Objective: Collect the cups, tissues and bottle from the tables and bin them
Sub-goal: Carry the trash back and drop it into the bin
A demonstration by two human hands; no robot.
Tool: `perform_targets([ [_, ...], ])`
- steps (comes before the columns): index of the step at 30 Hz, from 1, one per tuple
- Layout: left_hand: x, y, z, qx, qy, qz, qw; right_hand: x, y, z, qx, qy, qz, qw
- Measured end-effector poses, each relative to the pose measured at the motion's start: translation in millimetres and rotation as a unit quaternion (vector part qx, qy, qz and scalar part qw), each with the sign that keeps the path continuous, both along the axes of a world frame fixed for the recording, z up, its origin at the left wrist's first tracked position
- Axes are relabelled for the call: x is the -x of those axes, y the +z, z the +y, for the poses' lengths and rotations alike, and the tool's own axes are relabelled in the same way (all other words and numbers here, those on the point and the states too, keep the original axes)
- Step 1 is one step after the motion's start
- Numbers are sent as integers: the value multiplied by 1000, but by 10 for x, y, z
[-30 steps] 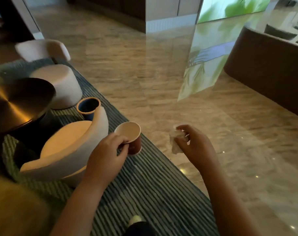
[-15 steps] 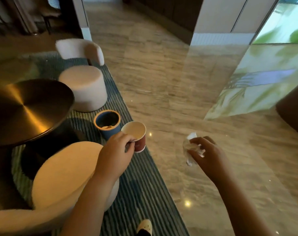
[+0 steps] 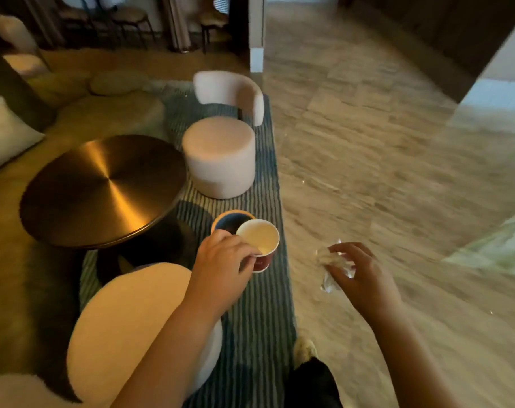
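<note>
My left hand (image 3: pixel 221 266) pinches the rim of a red paper cup (image 3: pixel 260 241) with a pale inside. The cup hangs right above the near edge of a small blue bin with an orange rim (image 3: pixel 229 220), which stands on the striped rug. My right hand (image 3: pixel 357 272) holds a crumpled white tissue (image 3: pixel 331 266) out over the marble floor, to the right of the bin. Part of the bin's opening is hidden behind the cup.
A round brass-topped table (image 3: pixel 103 187) stands left of the bin. One white chair (image 3: pixel 221 154) is behind the bin and another (image 3: pixel 132 328) lies under my left arm. The striped rug (image 3: pixel 256 334) ends at the marble floor (image 3: pixel 382 157). My slippered foot (image 3: pixel 304 348) is at the rug's edge.
My view has swung left and closer to the bin. My left hand has carried the red cup over the bin's rim; my right hand still holds the tissue beside it.
</note>
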State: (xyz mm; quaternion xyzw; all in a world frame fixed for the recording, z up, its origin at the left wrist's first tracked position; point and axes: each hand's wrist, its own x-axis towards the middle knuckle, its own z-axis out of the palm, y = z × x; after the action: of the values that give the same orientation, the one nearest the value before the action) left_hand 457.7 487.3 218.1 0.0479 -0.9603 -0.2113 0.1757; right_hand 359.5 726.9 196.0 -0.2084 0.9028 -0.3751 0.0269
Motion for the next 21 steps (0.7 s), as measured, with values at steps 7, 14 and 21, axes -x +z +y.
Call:
perform_targets([
  [7, 820, -356, -209, -27, 175, -58, 982, 1667, -357, -532, -58, 168, -86, 980],
  [14, 1364, -803, -472, -72, 254, -112, 958, 2549, -901, -1398, -120, 239, -150, 952],
  [21, 2156, -1526, -1115, -150, 257, -174, 939, 3099, -1632, -2177, -175, 238, -212, 931],
])
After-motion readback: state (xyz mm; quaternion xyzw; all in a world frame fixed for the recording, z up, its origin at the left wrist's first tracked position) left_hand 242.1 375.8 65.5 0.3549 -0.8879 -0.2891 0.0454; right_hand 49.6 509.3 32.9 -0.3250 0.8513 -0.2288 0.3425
